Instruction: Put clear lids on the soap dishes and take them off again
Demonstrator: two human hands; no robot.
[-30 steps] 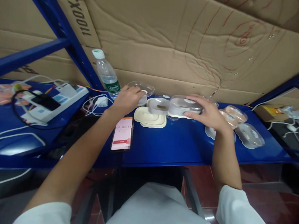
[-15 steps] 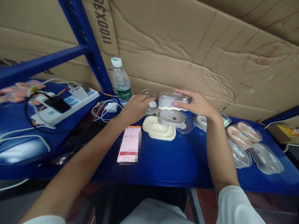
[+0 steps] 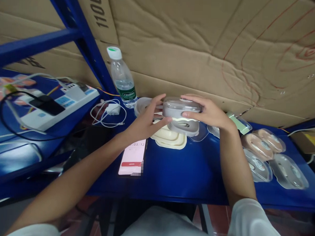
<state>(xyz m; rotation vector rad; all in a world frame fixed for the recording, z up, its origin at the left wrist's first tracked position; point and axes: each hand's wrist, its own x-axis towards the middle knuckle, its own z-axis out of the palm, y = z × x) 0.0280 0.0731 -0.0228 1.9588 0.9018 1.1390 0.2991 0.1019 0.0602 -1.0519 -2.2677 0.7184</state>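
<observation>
Basically, head view: R hand [image 3: 211, 112] grips the clear-lidded box [image 3: 174, 107] btwn thumb (front) & fingers (top/back), right over the open grey tray [image 3: 192, 127]; can't tell if box & tray touch. L hand [image 3: 144, 123] is open, fingers spread, thumb out by the box's left end; contact unclear, prob. no wt on it. Main risk: smooth plastic in a one-handed hold could slip or twist, esp. if its lid isn't fully seated. Tray seems to rest partly on loose cream trays [image 3: 172, 142], so a knock could tip it or shove the pile at the phone [image 3: 131, 155] on the table [image 3: 186, 175]. Containers: held box's contents unclear thru tinted lid; open tray shows just a dark oval mark inside; peach boxes [image 3: 258, 146], far R, are lidded, as is the grey box [image 3: 287, 171] nearby; bottle [image 3: 122, 78] has some clear liquid.
</observation>
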